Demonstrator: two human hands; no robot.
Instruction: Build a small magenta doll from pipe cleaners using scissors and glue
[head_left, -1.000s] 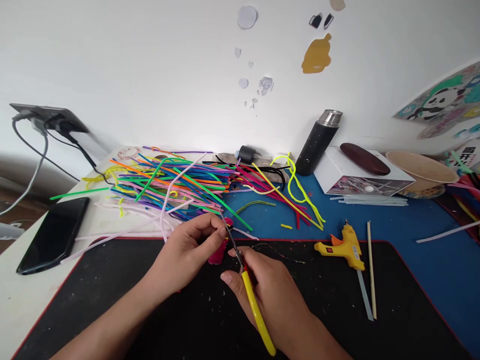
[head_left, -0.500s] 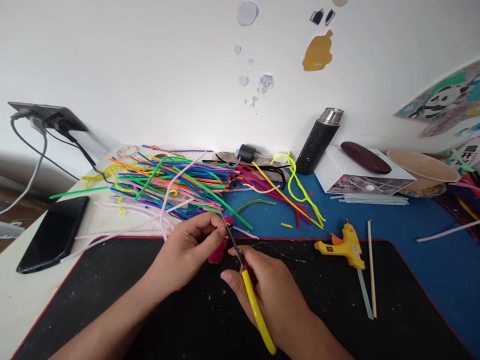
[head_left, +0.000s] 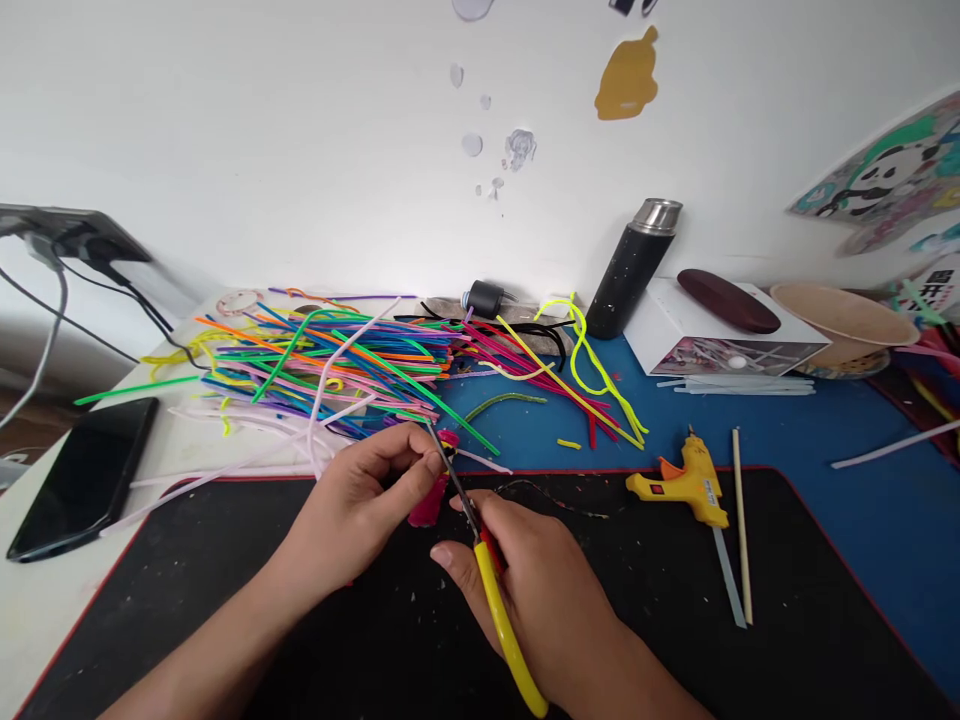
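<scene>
My right hand (head_left: 544, 590) holds a yellow-handled metal tool (head_left: 504, 630). My left hand (head_left: 360, 505) pinches; I can't tell on what. A silver lid (head_left: 658, 215) covers the tall black bottle (head_left: 631, 280).

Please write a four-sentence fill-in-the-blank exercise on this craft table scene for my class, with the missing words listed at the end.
1. The right hand has in its grip a tool with a long outer handle coloured ____.
2. The dark red oval object rests on a box whose top is ____.
3. The glue gun lies on a mat coloured mainly ____.
4. In the picture, the phone lies to the mat's ____.

Missing words: yellow; white; black; left.
</scene>
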